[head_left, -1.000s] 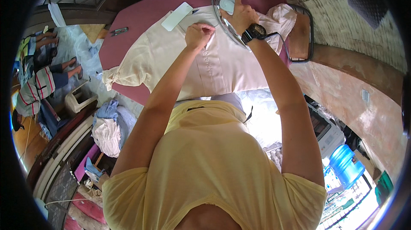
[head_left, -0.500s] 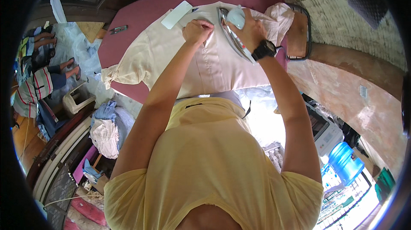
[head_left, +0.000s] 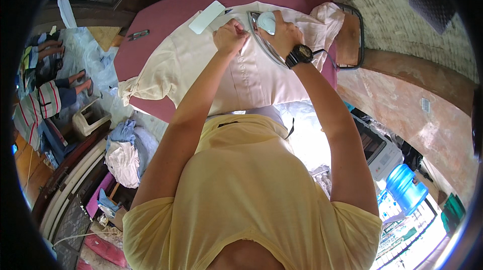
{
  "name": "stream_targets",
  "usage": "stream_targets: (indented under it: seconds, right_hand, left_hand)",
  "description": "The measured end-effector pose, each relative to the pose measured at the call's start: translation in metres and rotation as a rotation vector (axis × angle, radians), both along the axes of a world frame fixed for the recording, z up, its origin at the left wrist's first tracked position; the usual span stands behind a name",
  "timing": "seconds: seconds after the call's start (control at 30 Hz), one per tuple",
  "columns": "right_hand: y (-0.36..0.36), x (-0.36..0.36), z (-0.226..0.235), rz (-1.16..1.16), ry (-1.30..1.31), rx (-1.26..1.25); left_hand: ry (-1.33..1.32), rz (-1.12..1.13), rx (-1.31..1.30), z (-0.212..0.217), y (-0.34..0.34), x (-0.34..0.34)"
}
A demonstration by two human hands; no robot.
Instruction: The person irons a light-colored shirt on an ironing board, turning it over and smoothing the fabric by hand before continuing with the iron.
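Note:
A cream shirt [head_left: 201, 74] lies spread over the maroon ironing board [head_left: 161, 16], its front placket running toward me. My right hand [head_left: 283, 33], with a dark watch at the wrist, is wrapped round the handle of a clothes iron [head_left: 266, 43]. The iron lies on the shirt to the right of the placket, its pale blue-white part on the far side. Close by on the left, my left hand [head_left: 231, 37] has its fingers pinched together at the cloth near the placket; they appear to grip the shirt. A pale rectangular card [head_left: 207, 17] rests beyond this hand.
Small thread snips [head_left: 139, 34] lie at the board's left. A dark metal frame [head_left: 362, 38] borders the board's right end. Folded clothes [head_left: 123, 154] sit at lower left, with a plastic stool [head_left: 90, 117] nearby. People's legs [head_left: 75, 86] show at far left. A blue water jug [head_left: 406, 189] stands at lower right.
My right hand has slid the iron a little to the left, closer to my left hand, and its wrist has turned. The left hand has hardly moved.

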State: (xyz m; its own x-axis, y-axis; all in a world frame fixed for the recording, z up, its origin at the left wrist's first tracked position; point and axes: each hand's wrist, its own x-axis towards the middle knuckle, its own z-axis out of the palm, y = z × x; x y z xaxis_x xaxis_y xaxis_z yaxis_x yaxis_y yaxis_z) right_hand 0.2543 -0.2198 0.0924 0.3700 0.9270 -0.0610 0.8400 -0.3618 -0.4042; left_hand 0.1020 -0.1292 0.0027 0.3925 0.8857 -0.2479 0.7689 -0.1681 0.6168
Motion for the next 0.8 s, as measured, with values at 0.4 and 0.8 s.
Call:
stream_targets:
  seconds: [0.4, 0.8]
  right_hand:
    - [0.007, 0.004, 0.003, 0.021, -0.072, -0.164]
    - [0.016, 0.004, 0.005, 0.023, -0.058, -0.052]
  left_hand:
    - [0.062, -0.009, -0.018, 0.003, 0.007, -0.002]
    - [0.018, 0.023, -0.078, -0.005, 0.012, -0.002]
